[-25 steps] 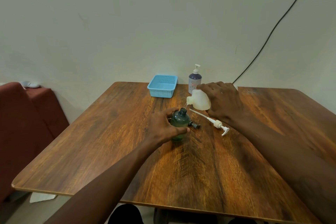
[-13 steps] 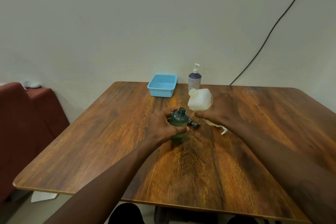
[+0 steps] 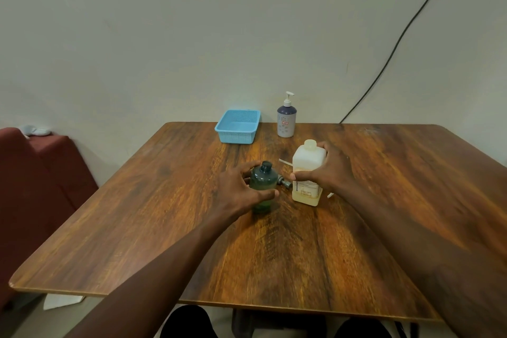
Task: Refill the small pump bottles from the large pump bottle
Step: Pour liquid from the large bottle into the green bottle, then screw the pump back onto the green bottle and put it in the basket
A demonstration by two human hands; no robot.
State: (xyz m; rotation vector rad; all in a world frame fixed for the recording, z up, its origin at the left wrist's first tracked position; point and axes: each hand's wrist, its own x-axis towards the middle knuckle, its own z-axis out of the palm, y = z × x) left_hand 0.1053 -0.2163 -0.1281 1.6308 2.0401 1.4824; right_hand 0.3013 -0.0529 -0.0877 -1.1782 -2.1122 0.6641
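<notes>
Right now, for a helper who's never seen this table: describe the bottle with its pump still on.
Go to the far edge of the wooden table, by the wall. Just right of the blue basket stands the purple-topped bottle. Alone among the three bottles, it wears a white pump.

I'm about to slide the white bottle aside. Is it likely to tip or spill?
Probably steady: the white bottle stands upright on a broad flat base, gripped by the right hand. Its liquid looks low, so it is likely light. The neck is uncapped, so any tip could spill.
</notes>
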